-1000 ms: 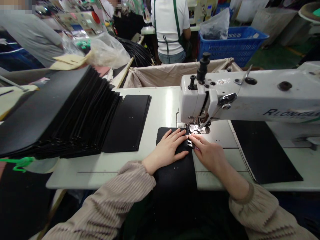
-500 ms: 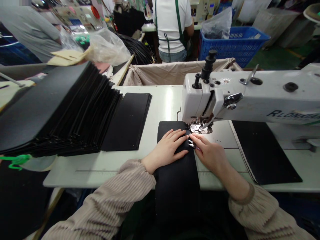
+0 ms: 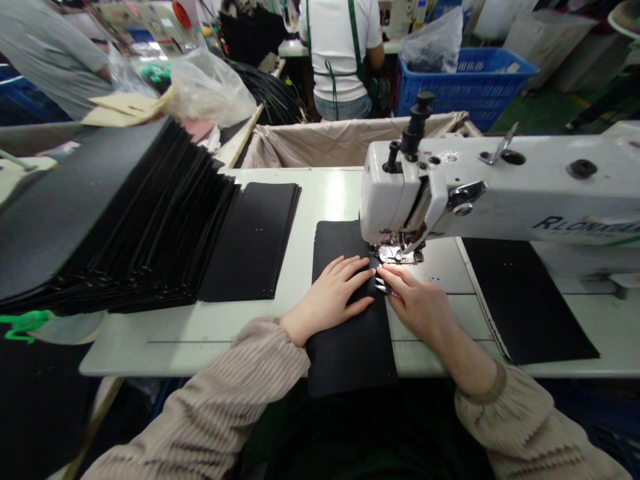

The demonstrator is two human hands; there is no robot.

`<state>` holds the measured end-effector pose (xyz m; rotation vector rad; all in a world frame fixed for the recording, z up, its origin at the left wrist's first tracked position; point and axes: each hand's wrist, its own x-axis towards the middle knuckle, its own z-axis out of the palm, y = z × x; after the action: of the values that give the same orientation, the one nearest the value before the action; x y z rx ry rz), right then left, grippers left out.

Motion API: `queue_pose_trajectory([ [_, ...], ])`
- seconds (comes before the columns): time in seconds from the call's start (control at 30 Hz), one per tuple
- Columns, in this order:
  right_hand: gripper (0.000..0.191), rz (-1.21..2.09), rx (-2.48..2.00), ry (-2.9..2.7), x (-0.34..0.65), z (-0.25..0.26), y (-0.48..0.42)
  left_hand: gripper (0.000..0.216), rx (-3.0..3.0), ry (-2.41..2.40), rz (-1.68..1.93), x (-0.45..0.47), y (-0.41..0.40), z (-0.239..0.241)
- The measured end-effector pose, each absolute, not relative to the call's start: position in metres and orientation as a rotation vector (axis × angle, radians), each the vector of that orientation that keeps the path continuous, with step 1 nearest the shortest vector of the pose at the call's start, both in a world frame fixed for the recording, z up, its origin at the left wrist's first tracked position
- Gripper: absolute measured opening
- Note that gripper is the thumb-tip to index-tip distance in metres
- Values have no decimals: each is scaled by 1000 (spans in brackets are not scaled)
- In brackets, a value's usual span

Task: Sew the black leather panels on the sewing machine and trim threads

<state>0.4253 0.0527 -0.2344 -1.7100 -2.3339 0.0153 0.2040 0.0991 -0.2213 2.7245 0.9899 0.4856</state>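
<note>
Forward under the presser foot (image 3: pixel 396 255) went my black panel (image 3: pixel 350 350), mostly unsewn, left fingers (image 3: pixel 350 268) flat, right fingers (image 3: pixel 403 278) gripping a metal tool (image 3: pixel 381 287).

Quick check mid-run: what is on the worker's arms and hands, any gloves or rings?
Both arms wear beige ribbed knit sleeves: the left sleeve and right sleeve bunch loosely at the wrists, the right cuff edged with a darker band. The left hand and right hand are bare: no gloves, and no rings or watch show.

Panel (image 3: pixel 350 340) on table (image 3: pixel 200 327), under machine head (image 3: pixel 395 200)
</note>
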Motion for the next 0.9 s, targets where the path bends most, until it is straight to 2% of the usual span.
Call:
queue_pose_trajectory([
  [0.9, 51, 5, -1683, -2311, 426, -238, 53, 43, 2756, 1018, 532, 204, 100, -225],
])
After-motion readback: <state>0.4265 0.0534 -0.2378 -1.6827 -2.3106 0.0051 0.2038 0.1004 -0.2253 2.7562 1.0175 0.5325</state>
